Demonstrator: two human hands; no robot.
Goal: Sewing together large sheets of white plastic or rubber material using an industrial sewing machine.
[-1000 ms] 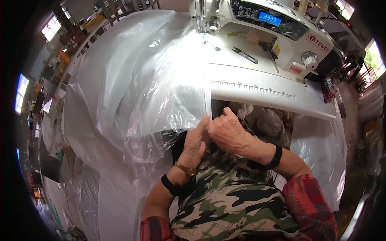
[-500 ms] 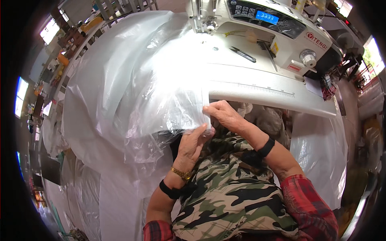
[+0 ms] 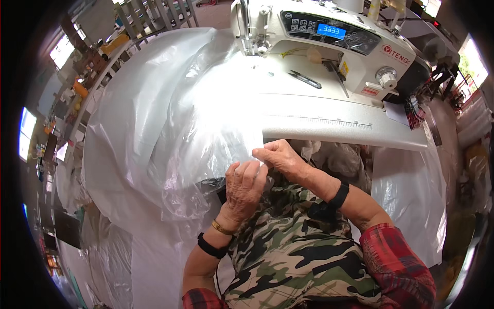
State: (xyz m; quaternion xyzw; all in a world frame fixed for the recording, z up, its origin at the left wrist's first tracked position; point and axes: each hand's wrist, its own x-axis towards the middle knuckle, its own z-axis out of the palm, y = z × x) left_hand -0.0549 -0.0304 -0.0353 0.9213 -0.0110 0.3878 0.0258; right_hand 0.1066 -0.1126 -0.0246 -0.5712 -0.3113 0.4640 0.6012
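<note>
A large clear plastic sheet (image 3: 221, 139) spreads from the sewing machine bed down toward my lap, its right edge running near the machine's front. My right hand (image 3: 282, 157) pinches that edge near its lower corner between thumb and forefinger. Beside it, my left hand (image 3: 244, 186) has its back up and its fingers curled over the sheet's lower edge; its fingertips and thumb are partly hidden. The sewing machine (image 3: 334, 36), white with a lit blue display, stands ahead. Under its head, the sheet's upper part is washed out by bright light.
Thread snips (image 3: 305, 79) lie on the machine bed (image 3: 309, 105), beside a dark thin tool (image 3: 337, 77). More white sheeting (image 3: 409, 190) hangs at the right. A grey metal rack (image 3: 152, 18) stands at the far left, and crumpled plastic (image 3: 337, 159) lies below the bed's front edge.
My left hand has rolled over so its back faces up, fingers now curled on the sheet's edge. My right hand has shifted slightly down and left, still pinching. The view has tilted a little.
</note>
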